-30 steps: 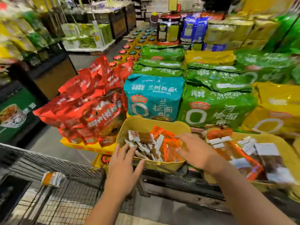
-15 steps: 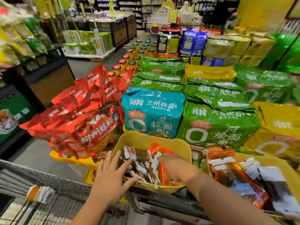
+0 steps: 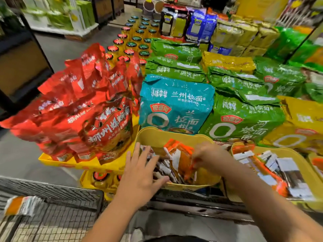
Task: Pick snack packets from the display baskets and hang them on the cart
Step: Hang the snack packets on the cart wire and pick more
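Observation:
A yellow display basket [image 3: 157, 135] in front of me holds several orange and white snack packets [image 3: 180, 159]. My right hand [image 3: 208, 158] is inside the basket, its fingers curled round an orange packet that stands lifted above the others. My left hand [image 3: 141, 173] hovers at the basket's left rim with fingers spread and holds nothing. A second yellow basket [image 3: 295, 156] of similar packets stands to the right. The wire cart [image 3: 52, 213] is at the lower left, with one orange and white packet [image 3: 22, 205] on its edge.
Behind the baskets lie big noodle bags: red [image 3: 83, 109] at the left, teal [image 3: 176, 103] in the middle, green [image 3: 243, 117] and yellow [image 3: 304, 126] to the right. Rows of lidded jars [image 3: 132, 42] stand further back. A grey floor aisle runs at the left.
My right hand has closed on an orange packet and raised it in the basket. My left hand has stayed at the basket's left rim. The view has drawn closer to the basket.

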The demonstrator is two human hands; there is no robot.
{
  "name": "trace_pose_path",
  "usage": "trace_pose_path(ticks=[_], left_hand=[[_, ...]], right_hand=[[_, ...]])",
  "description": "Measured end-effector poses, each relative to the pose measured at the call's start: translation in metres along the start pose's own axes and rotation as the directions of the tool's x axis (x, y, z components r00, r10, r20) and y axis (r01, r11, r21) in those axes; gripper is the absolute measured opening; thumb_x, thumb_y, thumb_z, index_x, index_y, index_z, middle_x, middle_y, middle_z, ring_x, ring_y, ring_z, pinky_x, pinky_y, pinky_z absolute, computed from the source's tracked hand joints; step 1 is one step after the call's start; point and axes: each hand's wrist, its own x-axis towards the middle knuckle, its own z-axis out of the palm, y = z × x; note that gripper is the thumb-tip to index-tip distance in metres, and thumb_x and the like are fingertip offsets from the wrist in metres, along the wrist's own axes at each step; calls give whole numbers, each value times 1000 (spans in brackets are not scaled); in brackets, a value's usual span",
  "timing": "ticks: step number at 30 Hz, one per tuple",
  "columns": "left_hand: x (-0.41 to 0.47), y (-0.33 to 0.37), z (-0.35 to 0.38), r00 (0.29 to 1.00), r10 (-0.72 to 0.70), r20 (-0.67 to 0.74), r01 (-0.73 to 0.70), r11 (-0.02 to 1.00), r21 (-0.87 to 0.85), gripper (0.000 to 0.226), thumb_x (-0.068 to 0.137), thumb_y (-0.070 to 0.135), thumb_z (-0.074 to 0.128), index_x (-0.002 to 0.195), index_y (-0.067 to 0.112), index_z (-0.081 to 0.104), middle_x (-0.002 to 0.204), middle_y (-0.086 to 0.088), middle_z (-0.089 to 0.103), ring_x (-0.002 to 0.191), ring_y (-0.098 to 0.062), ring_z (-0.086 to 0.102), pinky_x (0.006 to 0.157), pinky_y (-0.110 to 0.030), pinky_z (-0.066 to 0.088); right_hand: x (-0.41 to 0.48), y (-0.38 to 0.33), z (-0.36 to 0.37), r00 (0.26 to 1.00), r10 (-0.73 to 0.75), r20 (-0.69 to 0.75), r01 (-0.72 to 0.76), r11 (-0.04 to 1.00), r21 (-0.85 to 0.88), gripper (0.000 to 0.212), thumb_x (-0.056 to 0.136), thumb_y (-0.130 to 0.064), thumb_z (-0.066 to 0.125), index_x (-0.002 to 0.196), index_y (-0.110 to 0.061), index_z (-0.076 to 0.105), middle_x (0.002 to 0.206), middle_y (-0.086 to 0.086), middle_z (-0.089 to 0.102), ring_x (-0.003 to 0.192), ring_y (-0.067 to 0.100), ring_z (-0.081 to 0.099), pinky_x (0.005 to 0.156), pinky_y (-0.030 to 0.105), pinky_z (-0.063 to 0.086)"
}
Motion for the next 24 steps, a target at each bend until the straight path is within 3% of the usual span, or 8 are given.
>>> trace_pose_path(ticks=[3,6,8,11,13,15,19,24], left_hand=[[13,-3,-9,998,57,1,-56,987,-148,77,90,69,54,155,31,35,168,2,16,148,-13,-21,119,-36,-15],[16,1,-23,999,37,6,-33,952,-304,86,88,68,61,157,30,26,166,8,20,155,-14,-9,121,-28,-13],[21,4,-31,999,15,-48,-34,912,-409,96,79,77,62,155,28,31,157,8,37,152,-17,17,126,-35,9],[33,7,-37,999,-38,-22,8,648,-762,66,76,56,73,132,28,55,130,11,62,123,-11,54,100,-26,46],[40,10,-39,988,-123,93,115,186,-976,38,84,27,73,119,17,63,114,-2,75,109,-23,67,80,-26,57],[41,2,-40,962,-239,129,130,-11,-991,25,93,13,66,117,12,66,109,-8,77,99,-25,72,76,-32,60],[38,-22,-39,882,-461,-101,114,415,-903,16,96,24,68,109,22,59,95,4,72,91,-23,68,78,-38,50],[34,-18,-27,890,-371,-264,117,747,-654,18,98,24,62,102,18,46,78,6,56,67,-22,51,56,-34,30]], right_hand=[[-34,13,-5,932,129,-339,39,893,448,6,85,-31,79,91,-30,79,85,-9,70,82,10,62,74,28,50],[-54,-1,-6,825,335,-456,224,547,806,7,82,-30,78,81,-23,77,75,-7,71,71,8,63,63,24,46],[-53,-24,-6,846,387,-368,313,198,929,16,79,-34,74,83,-19,79,78,-5,74,73,9,66,67,24,49],[-43,-54,-6,890,319,-325,333,31,942,26,82,-32,72,94,-10,78,88,9,76,82,22,70,76,39,56],[-39,-66,-10,926,188,-328,325,46,945,30,88,-32,67,102,-7,76,91,13,75,84,26,71,77,41,57],[-36,-64,-13,952,129,-276,252,179,951,32,95,-38,60,105,-12,75,91,3,76,87,20,71,77,33,56],[-18,-36,3,895,378,-238,-15,557,831,25,98,-44,60,90,-24,73,85,-6,69,84,15,64,82,41,54],[30,-38,29,945,323,-41,-259,821,508,44,92,-25,61,134,-31,50,131,-1,57,109,25,58,94,37,52]])
